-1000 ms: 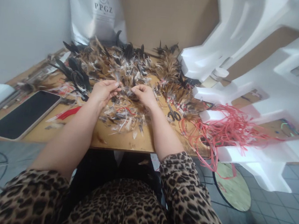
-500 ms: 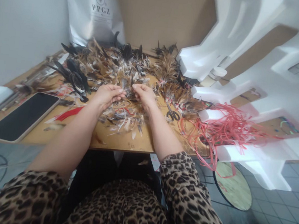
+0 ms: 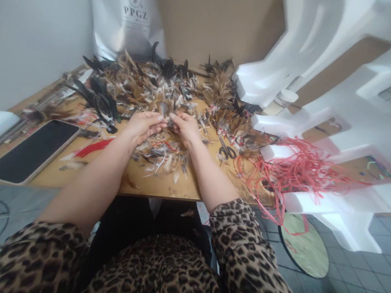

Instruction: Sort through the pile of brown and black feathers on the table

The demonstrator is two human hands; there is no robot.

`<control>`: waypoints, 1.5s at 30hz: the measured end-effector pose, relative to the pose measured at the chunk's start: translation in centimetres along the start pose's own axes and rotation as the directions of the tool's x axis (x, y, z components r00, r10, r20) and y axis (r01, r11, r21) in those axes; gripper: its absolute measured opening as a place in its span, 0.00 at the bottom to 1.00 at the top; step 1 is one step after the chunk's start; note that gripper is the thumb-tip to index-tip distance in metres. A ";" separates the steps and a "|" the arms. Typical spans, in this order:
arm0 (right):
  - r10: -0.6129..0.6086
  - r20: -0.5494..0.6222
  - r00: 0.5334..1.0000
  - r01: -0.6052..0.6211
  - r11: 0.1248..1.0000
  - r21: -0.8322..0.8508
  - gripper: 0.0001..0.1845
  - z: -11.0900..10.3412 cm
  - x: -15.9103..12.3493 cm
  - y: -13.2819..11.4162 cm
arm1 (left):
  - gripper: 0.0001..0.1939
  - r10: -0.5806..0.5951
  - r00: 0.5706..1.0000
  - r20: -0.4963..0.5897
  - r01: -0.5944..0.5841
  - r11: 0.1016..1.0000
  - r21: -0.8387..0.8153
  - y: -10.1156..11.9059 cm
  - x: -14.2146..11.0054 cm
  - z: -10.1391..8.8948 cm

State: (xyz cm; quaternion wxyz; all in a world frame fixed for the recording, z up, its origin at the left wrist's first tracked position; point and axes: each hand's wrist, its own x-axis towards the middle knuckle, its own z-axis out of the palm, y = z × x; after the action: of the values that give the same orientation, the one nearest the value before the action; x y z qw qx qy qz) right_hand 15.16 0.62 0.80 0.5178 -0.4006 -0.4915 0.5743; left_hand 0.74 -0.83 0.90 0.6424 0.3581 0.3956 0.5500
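Over the middle of the wooden table, my left hand (image 3: 145,127) and my right hand (image 3: 185,127) are close together, thumbs and fingertips pinched. A small greyish-brown feather (image 3: 164,108) stands up from the left fingertips. A thin dark feather (image 3: 174,105) shows above the right fingertips, partly lost against the heap behind. Brown, white and black feathers (image 3: 132,80) lie in a big heap beyond both hands. Loose feathers (image 3: 165,159) and scraps are scattered below my wrists. Black-handled scissors (image 3: 227,151) rest to the right of my right forearm.
A phone (image 3: 32,151) lies at the table's left. Red strips (image 3: 93,148) are beside my left forearm. Tangled pink ribbons (image 3: 299,165) hang over white foam pieces (image 3: 329,209) on the right. A white bag (image 3: 133,36) stands at the back; a round green-topped stool (image 3: 306,246) is below.
My fingertips have drawn closer together, the right hand shifting slightly left toward the left hand. The whole view has moved slightly.
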 end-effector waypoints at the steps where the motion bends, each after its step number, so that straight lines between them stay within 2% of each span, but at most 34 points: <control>1: -0.004 0.012 1.000 0.004 1.000 0.005 0.22 -0.3 0.0 -0.2 | 0.04 -0.003 1.000 -0.005 0.003 1.000 -0.008 0.0 0.0 -0.1; 4: -0.001 0.045 0.999 0.001 1.000 0.000 0.23 -0.7 0.0 -0.6 | 0.05 -0.026 1.000 -0.018 0.026 1.000 0.006 0.0 0.1 -0.2; 9: -0.030 0.053 0.998 0.035 0.994 -0.107 0.23 -0.7 -0.2 -0.6 | 0.07 -0.063 0.998 0.011 0.062 0.995 0.083 0.0 -0.2 0.1; 15: -0.075 0.056 0.996 0.082 0.988 -0.131 0.19 -0.6 -0.1 0.0 | 0.07 -0.040 0.998 0.053 0.030 0.986 0.165 -0.3 -0.3 0.2; 22: -0.031 0.063 0.998 0.040 0.988 -0.148 0.16 -0.2 -0.2 0.0 | 0.07 -0.056 0.996 0.067 0.043 0.983 0.179 -0.5 -0.3 0.0; 25: -0.023 0.041 0.999 0.028 0.990 -0.139 0.14 -0.3 0.0 0.1 | 0.07 -0.035 0.999 0.036 0.028 0.986 0.167 -0.3 -0.2 0.0; 29: -0.070 -0.028 0.997 0.062 0.975 -0.214 0.11 -0.9 0.3 0.0 | 0.04 0.068 0.993 -0.096 -0.065 0.997 0.038 0.4 0.2 -0.4; 32: -0.119 0.040 0.992 0.124 0.885 -0.449 0.09 -1.6 0.4 0.1 | 0.03 0.101 0.980 -0.169 -0.108 0.994 -0.031 0.6 0.6 -0.6; 37: -0.101 0.203 0.974 0.224 0.566 -0.793 0.08 -1.7 -0.1 0.3 | 0.04 0.100 0.981 -0.166 -0.104 0.994 -0.015 0.3 0.6 -0.6; 41: -0.066 0.224 0.972 0.233 0.323 -0.917 0.06 -1.1 -0.6 0.1 | 0.05 0.096 0.982 -0.161 -0.100 0.995 -0.020 0.3 0.6 -0.7; 43: -0.102 0.232 0.967 0.251 0.268 -0.930 0.08 -0.9 -0.7 -0.2 | 0.05 0.091 0.982 -0.163 -0.095 0.995 -0.018 0.3 0.6 -0.8; 45: -0.201 0.238 0.950 0.286 0.259 -0.922 0.09 -1.1 -0.7 -0.5 | 0.05 0.093 0.983 -0.158 -0.095 0.996 -0.001 0.3 0.6 -0.9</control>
State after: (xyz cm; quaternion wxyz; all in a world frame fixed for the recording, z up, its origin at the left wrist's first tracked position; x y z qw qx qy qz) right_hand 16.39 0.11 1.07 0.2450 -0.5261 -0.8081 0.1007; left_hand -0.16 -0.18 0.75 0.5841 0.3291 0.4254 0.6079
